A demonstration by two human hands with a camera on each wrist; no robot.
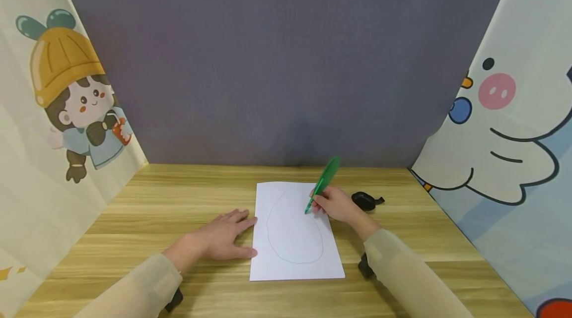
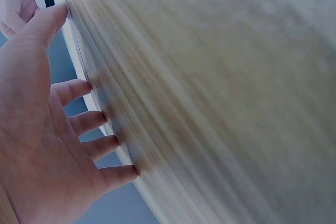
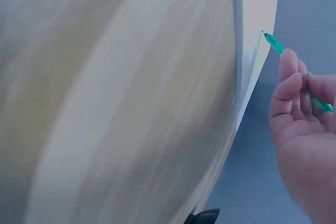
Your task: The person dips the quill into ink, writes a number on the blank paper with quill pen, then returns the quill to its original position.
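A white sheet of paper (image 1: 286, 271) lies on the wooden table, with a thin, egg-shaped pencil-like line on it. My right hand (image 1: 332, 204) pinches a green pen (image 1: 328, 175) with a broad, leaf-shaped top. Its tip meets the paper near the upper right stretch of the line. From the right wrist view, thumb and fingers of the right hand (image 3: 310, 140) close round the pen's barrel (image 3: 274, 43). Flat beside the paper's left edge rests my left hand (image 1: 225, 238), fingers spread, thumb and a fingertip touching that edge. The left wrist view shows the left hand's palm (image 2: 52, 177).
A small black oval object (image 1: 364, 201) with a short tab lies right of the paper, behind my right wrist. A grey panel (image 1: 277, 60) stands along the table's back edge. Cartoon-printed sheets (image 1: 505, 159) border both sides. Wooden tabletop (image 1: 134, 219) extends around the paper.
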